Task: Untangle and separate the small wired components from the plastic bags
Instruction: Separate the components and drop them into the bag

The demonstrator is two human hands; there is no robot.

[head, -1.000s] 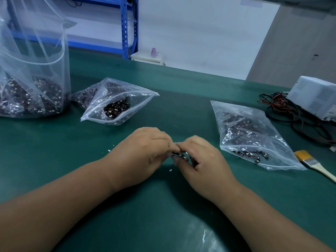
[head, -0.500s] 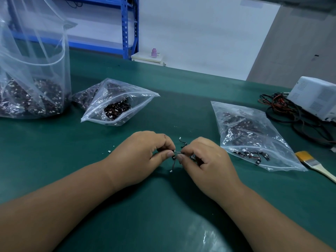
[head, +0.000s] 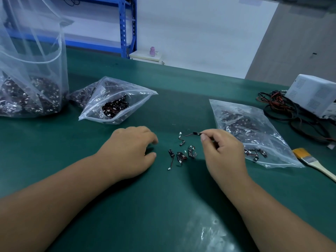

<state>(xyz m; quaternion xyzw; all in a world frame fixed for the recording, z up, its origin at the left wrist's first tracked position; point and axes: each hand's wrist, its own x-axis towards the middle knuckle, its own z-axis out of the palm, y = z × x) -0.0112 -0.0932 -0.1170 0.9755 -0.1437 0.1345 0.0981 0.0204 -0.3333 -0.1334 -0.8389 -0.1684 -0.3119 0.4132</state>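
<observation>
My right hand (head: 222, 150) pinches one small black wired component (head: 192, 133) by its black end, lifted just above the green mat; its thin wire and white plug trail to the left. Several more small wired components (head: 181, 155) lie loose on the mat between my hands. My left hand (head: 131, 150) hovers low to their left, fingers loosely curled, holding nothing. An open plastic bag of components (head: 112, 108) lies behind my left hand. A flat bag of components (head: 254, 131) lies right of my right hand. A large upright bag (head: 31, 84) stands at the far left.
A yellow-bristled brush (head: 312, 160) lies at the right edge of the green table (head: 163, 206). A white device (head: 312, 93) with tangled black and red cables (head: 283, 110) sits at the back right. Blue shelving (head: 127, 26) stands behind the table.
My hands, pressed together on a tangled clump, have pulled apart. Several components now lie loose on the mat, and my right hand has drawn one away to the right.
</observation>
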